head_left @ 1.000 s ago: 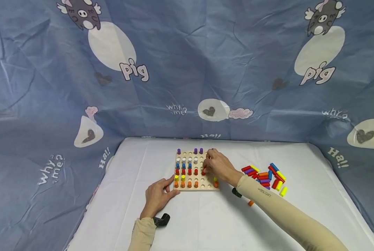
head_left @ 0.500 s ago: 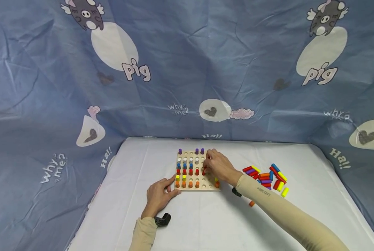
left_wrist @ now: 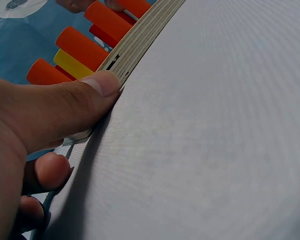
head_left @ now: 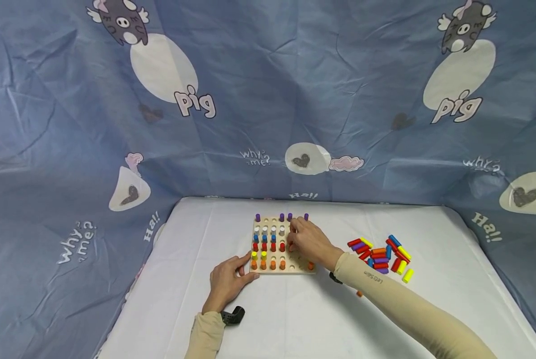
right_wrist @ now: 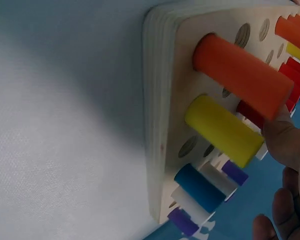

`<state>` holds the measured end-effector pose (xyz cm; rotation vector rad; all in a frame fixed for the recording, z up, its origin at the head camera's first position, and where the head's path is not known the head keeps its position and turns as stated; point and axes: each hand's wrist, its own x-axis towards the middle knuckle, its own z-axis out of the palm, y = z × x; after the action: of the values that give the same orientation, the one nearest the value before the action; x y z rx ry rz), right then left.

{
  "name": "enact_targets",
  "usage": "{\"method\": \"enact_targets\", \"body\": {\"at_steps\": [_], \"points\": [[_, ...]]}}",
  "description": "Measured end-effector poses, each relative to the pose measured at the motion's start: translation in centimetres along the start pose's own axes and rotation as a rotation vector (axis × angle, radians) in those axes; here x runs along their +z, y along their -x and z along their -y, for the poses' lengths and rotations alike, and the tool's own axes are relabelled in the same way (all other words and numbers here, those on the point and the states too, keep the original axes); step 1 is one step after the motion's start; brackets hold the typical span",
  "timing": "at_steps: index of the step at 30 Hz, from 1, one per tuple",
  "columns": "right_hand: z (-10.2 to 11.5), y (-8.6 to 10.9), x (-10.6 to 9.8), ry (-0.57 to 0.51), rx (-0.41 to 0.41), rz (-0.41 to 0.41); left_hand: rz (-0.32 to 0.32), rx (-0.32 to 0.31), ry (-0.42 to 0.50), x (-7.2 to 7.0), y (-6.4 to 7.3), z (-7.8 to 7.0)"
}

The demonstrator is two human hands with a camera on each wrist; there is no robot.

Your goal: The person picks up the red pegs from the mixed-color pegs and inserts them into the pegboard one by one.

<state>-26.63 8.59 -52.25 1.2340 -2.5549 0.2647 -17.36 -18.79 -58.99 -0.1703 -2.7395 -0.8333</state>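
A wooden pegboard [head_left: 277, 272] lies on the table with upright pegs in rows of orange, yellow, red, blue, white and purple. My left hand [head_left: 226, 280] holds its near left corner, thumb [left_wrist: 92, 97] against the front edge and fingers bent at the left side. Over the board's right half, my right hand [head_left: 312, 241] pinches a red peg [right_wrist: 251, 114] standing in the red row; that hand hides several holes and pegs behind it. Nearer the right wrist camera stand an orange peg [right_wrist: 242, 75], a yellow peg [right_wrist: 222, 129] and a blue peg [right_wrist: 200, 187].
A loose pile of pegs [head_left: 379, 253] in red, yellow, blue, purple and orange lies right of the board. One orange peg [head_left: 360, 293] sits apart, partly behind the right sleeve [head_left: 385, 289]. A blue printed cloth [head_left: 250, 124] rises behind the white table [head_left: 277, 319].
The right hand has shifted slightly left and toward the near side, so the far right purple peg now shows. The left hand keeps its hold on the board's corner.
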Motion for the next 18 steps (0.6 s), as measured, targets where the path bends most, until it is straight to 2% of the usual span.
{"method": "enact_targets", "body": {"at_steps": [13,18], "points": [[0.16,0.04,0.44,0.016,-0.004,-0.045,-0.012,0.017,0.006,0.10,-0.05,0.18],[0.11,0.19,0.47,0.035,-0.009,-0.035,-0.002,0.009,0.022,0.13,0.03,0.06]]}}
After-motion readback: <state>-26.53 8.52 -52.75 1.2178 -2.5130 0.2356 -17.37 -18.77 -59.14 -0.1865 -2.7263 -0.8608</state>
